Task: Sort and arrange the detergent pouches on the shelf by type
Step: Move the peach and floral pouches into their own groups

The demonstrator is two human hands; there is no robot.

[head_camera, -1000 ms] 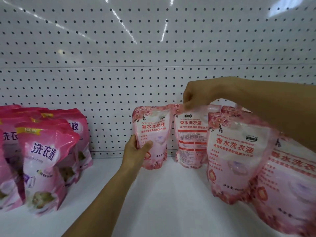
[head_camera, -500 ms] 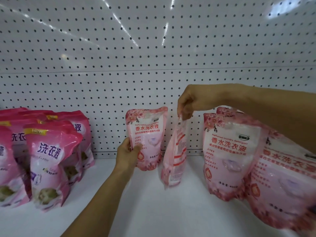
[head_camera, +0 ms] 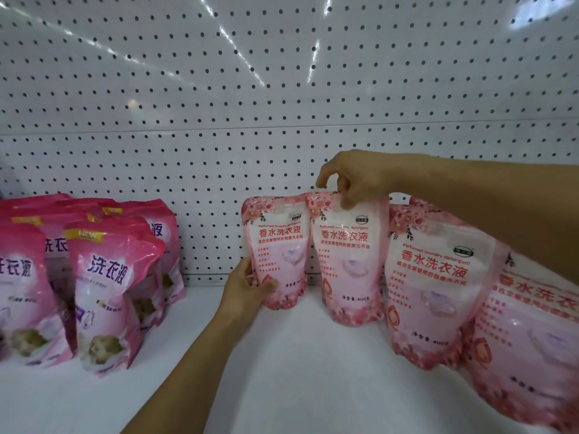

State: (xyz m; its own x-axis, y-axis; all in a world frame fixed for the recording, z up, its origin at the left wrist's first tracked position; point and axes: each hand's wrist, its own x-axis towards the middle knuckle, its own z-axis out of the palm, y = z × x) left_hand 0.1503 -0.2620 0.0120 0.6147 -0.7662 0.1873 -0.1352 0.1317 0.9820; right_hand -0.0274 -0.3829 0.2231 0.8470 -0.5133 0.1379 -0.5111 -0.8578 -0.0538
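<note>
Both hands are on pale pink pouches at the back of the shelf [head_camera: 297,386], seen from the head camera, the only view I have. My left hand [head_camera: 247,288] curls round the lower left edge of the first pouch [head_camera: 279,252], thumb across its front, steadying it upright. My right hand [head_camera: 354,180] reaches in from the right and pinches the top seam of the second pouch [head_camera: 347,261], which faces front and stands just beside the first, edges touching. Two more of the same pale type, a third pouch [head_camera: 435,286] and a fourth [head_camera: 532,339], run toward me on the right.

I judge the step to be squaring the pale row. Next calls for letting go gently, checking that both stand alone, then aligning the nearer pair.

Well apart on the left stands a cluster of dark pink pouches [head_camera: 106,292], printed with purple lettering and stacked several deep, already grouped by type. Bare white shelf lies between the two groups. Behind runs a white pegboard [head_camera: 282,89], glossy with streaks of reflected light.
</note>
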